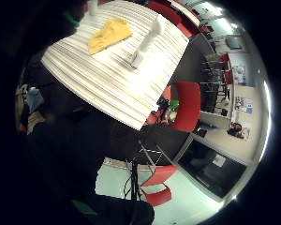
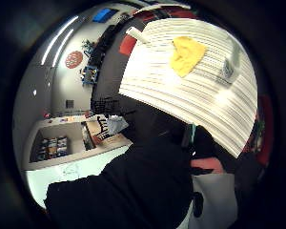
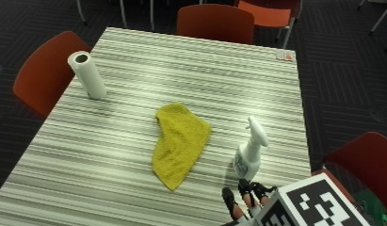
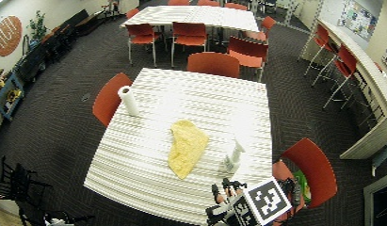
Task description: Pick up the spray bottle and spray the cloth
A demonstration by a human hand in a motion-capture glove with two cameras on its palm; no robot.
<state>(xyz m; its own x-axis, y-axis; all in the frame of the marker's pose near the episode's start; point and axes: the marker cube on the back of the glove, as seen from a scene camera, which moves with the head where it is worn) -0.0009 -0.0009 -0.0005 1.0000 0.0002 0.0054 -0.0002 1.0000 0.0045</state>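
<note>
A white spray bottle (image 3: pixel 249 157) (image 4: pixel 232 159) stands upright on the striped table (image 3: pixel 181 70), near its right front corner. To its left a yellow cloth (image 3: pixel 179 143) (image 4: pixel 187 146) lies crumpled and stretched out lengthwise. My gloved right hand (image 3: pixel 243 200) (image 4: pixel 224 190) hovers at the table's front edge just short of the bottle. Its fingers reach toward the bottle without touching it and hold nothing. Both palm views look down on the table from a distance, with the cloth (image 1: pixel 109 33) (image 2: pixel 186 55) and the bottle (image 1: pixel 145 44) (image 2: pixel 230 67) side by side.
A paper towel roll (image 3: pixel 88 75) (image 4: pixel 128 100) stands upright near the table's left edge. Red chairs sit at the left side (image 3: pixel 39 75), the far end (image 3: pixel 215 21) and the right front (image 3: pixel 362 160). A small card (image 3: pixel 284 55) lies at the far right corner.
</note>
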